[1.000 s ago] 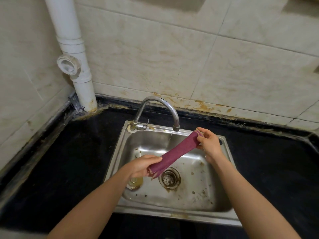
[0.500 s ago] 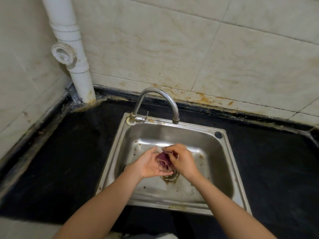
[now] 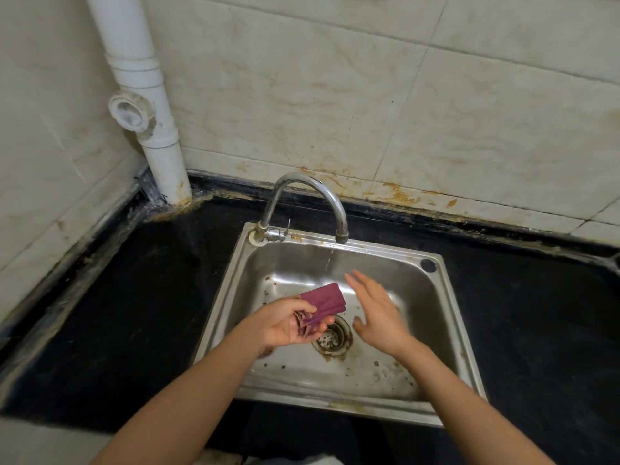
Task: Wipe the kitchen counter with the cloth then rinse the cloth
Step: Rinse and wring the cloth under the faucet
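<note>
Purple, the one folded cloth [image 3: 323, 301] sits gripped in the left hand [image 3: 288, 322] above the steel sink [image 3: 446, 317] near its single drain [image 3: 332, 337], while the right hand [image 3: 377, 312], fingers spread and holding nothing, hovers beside it under one faucet [image 3: 303, 204] on the black counter [image 3: 141, 297].

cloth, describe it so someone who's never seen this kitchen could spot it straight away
Find the steel sink set in the black counter. Over its basin, beside the drain strainer, the left hand grips a bunched cloth. It is the only magenta thing among grey metal.
</note>
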The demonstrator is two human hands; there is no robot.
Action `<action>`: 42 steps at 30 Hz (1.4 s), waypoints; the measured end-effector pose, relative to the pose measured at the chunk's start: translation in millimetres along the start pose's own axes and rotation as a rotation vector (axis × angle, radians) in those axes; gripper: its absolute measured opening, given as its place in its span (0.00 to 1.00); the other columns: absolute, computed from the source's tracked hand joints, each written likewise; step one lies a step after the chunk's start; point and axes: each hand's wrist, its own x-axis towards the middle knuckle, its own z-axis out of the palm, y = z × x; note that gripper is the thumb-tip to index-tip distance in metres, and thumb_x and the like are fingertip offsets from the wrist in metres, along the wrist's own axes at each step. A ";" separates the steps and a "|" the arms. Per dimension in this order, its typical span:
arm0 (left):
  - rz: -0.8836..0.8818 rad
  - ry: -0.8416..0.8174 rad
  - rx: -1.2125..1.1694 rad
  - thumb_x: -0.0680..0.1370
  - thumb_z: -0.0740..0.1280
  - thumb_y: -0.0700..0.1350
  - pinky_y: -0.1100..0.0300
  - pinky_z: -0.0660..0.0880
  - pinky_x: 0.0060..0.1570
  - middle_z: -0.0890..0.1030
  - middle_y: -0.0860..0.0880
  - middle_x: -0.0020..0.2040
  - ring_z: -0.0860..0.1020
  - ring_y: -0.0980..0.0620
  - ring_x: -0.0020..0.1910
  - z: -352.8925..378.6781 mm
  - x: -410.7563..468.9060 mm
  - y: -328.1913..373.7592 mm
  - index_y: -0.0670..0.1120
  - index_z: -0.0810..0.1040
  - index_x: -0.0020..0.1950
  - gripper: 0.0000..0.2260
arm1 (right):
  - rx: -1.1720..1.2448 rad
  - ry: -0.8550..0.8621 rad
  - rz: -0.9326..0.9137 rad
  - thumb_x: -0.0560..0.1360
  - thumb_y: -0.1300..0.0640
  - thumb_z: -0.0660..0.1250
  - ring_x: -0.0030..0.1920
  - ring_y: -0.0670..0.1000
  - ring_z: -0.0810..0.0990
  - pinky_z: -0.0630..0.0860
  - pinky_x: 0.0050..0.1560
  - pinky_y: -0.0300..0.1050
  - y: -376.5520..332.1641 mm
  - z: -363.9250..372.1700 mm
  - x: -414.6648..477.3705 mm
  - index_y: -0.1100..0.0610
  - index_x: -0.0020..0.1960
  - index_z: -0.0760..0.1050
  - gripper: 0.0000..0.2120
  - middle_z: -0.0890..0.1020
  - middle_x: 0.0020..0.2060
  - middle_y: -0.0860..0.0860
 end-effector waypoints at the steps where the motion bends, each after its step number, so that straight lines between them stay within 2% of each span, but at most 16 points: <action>1: 0.006 -0.041 0.036 0.76 0.59 0.35 0.59 0.78 0.35 0.83 0.40 0.40 0.80 0.50 0.33 2.9 -3.3 1.9 0.37 0.74 0.56 0.10 | -0.082 -0.055 -0.072 0.72 0.62 0.65 0.75 0.53 0.50 0.45 0.71 0.41 -0.7 2.9 0.6 0.50 0.76 0.42 0.42 0.51 0.76 0.53; 3: 0.004 -0.124 0.080 0.73 0.61 0.37 0.59 0.78 0.34 0.83 0.41 0.42 0.80 0.50 0.33 8.1 -9.9 4.6 0.38 0.75 0.55 0.12 | -0.110 -0.025 -0.222 0.71 0.60 0.69 0.75 0.55 0.54 0.50 0.71 0.44 -2.3 8.3 4.4 0.45 0.74 0.38 0.47 0.53 0.75 0.56; 6: -0.019 -0.207 0.235 0.72 0.64 0.39 0.61 0.76 0.32 0.83 0.43 0.46 0.80 0.51 0.35 6.1 -14.8 7.3 0.40 0.74 0.58 0.15 | 0.022 0.215 -0.315 0.64 0.63 0.72 0.51 0.55 0.81 0.76 0.48 0.39 -2.5 10.8 11.4 0.52 0.67 0.60 0.36 0.80 0.55 0.57; 8: -0.039 -0.225 0.391 0.71 0.67 0.39 0.60 0.77 0.36 0.82 0.43 0.50 0.81 0.50 0.39 -2.0 -14.8 11.3 0.43 0.73 0.61 0.18 | 0.041 0.282 -0.339 0.62 0.65 0.72 0.36 0.53 0.82 0.75 0.30 0.37 -8.9 3.6 12.7 0.51 0.57 0.68 0.26 0.81 0.43 0.53; 10: -0.048 -0.224 0.599 0.66 0.74 0.45 0.56 0.77 0.44 0.81 0.45 0.51 0.81 0.50 0.44 -7.4 -15.4 19.8 0.45 0.73 0.61 0.25 | -0.023 0.299 -0.363 0.63 0.62 0.70 0.31 0.52 0.80 0.73 0.23 0.38 -14.8 -1.1 13.5 0.52 0.52 0.72 0.19 0.80 0.40 0.52; 14: 0.000 -0.221 0.805 0.57 0.79 0.56 0.49 0.71 0.59 0.79 0.47 0.57 0.78 0.48 0.54 -5.7 -17.9 45.1 0.54 0.72 0.62 0.35 | -0.089 0.168 -0.302 0.72 0.57 0.66 0.38 0.58 0.80 0.77 0.34 0.49 -25.3 -19.2 19.0 0.57 0.53 0.78 0.11 0.79 0.45 0.54; 17: -0.005 -0.203 0.954 0.63 0.75 0.54 0.49 0.72 0.59 0.78 0.49 0.54 0.77 0.49 0.52 9.0 -20.1 50.4 0.55 0.71 0.60 0.27 | -0.088 -0.011 -0.194 0.74 0.58 0.63 0.47 0.56 0.78 0.74 0.46 0.48 -38.1 -39.8 26.9 0.56 0.55 0.77 0.11 0.80 0.49 0.54; 20: 0.111 -0.005 1.090 0.68 0.74 0.48 0.53 0.74 0.48 0.77 0.49 0.38 0.75 0.52 0.36 28.8 -6.7 31.8 0.48 0.72 0.48 0.14 | 0.000 -0.172 -0.027 0.71 0.61 0.63 0.37 0.54 0.79 0.75 0.43 0.46 -41.3 -55.8 37.5 0.56 0.44 0.78 0.06 0.82 0.38 0.55; 23: 0.153 0.243 0.967 0.71 0.69 0.37 0.56 0.79 0.45 0.75 0.46 0.35 0.76 0.52 0.33 38.2 2.8 23.3 0.43 0.73 0.45 0.06 | 0.159 -0.332 0.143 0.69 0.64 0.63 0.36 0.55 0.81 0.74 0.38 0.44 -33.3 -58.1 43.7 0.57 0.39 0.76 0.04 0.78 0.32 0.54; 25: 0.050 0.217 0.676 0.73 0.66 0.32 0.53 0.80 0.44 0.76 0.42 0.41 0.79 0.47 0.37 40.7 2.1 30.3 0.40 0.71 0.53 0.10 | 0.079 -0.200 0.133 0.71 0.63 0.65 0.51 0.57 0.80 0.74 0.47 0.46 -24.3 -48.3 41.8 0.58 0.56 0.76 0.14 0.81 0.48 0.56; 27: -0.054 0.127 0.424 0.74 0.64 0.30 0.56 0.81 0.39 0.76 0.38 0.45 0.80 0.46 0.38 41.2 -0.4 40.9 0.39 0.68 0.56 0.13 | -0.158 0.176 -0.080 0.69 0.65 0.68 0.60 0.59 0.74 0.75 0.53 0.50 -11.8 -29.6 34.0 0.58 0.70 0.64 0.30 0.75 0.61 0.59; 30: -0.182 -0.064 0.410 0.78 0.58 0.33 0.72 0.68 0.19 0.79 0.42 0.36 0.73 0.59 0.22 41.4 -2.9 53.6 0.40 0.68 0.49 0.03 | -0.308 0.509 -0.487 0.63 0.70 0.69 0.60 0.60 0.69 0.76 0.52 0.53 8.4 -3.6 22.1 0.58 0.70 0.56 0.40 0.68 0.63 0.64; 35: -0.349 -0.464 0.626 0.81 0.53 0.39 0.74 0.57 0.15 0.68 0.56 0.21 0.63 0.62 0.16 45.9 10.5 46.8 0.46 0.75 0.36 0.17 | -0.200 0.597 -0.577 0.68 0.61 0.70 0.53 0.56 0.70 0.76 0.48 0.46 9.2 2.5 32.6 0.58 0.71 0.53 0.37 0.69 0.56 0.61; 37: -0.367 -0.437 0.672 0.82 0.52 0.40 0.73 0.55 0.15 0.66 0.56 0.20 0.62 0.62 0.15 49.6 11.6 50.6 0.47 0.75 0.32 0.21 | -0.291 0.632 -0.587 0.69 0.58 0.63 0.40 0.52 0.73 0.72 0.33 0.40 7.8 -4.7 41.9 0.61 0.65 0.62 0.25 0.76 0.43 0.58; 39: -0.349 -0.304 0.809 0.81 0.57 0.43 0.71 0.54 0.17 0.65 0.56 0.19 0.60 0.62 0.16 52.4 10.7 58.5 0.48 0.69 0.29 0.19 | -0.439 0.617 -0.595 0.64 0.56 0.68 0.27 0.50 0.75 0.64 0.19 0.37 11.3 -10.8 52.0 0.58 0.49 0.70 0.16 0.77 0.31 0.53; 42: -0.245 0.034 1.267 0.77 0.62 0.46 0.65 0.58 0.24 0.65 0.52 0.24 0.62 0.56 0.21 56.8 14.1 63.0 0.48 0.66 0.30 0.15 | -0.605 0.406 -0.477 0.55 0.50 0.79 0.21 0.51 0.75 0.60 0.19 0.34 1.1 -19.0 61.4 0.56 0.33 0.75 0.16 0.77 0.26 0.50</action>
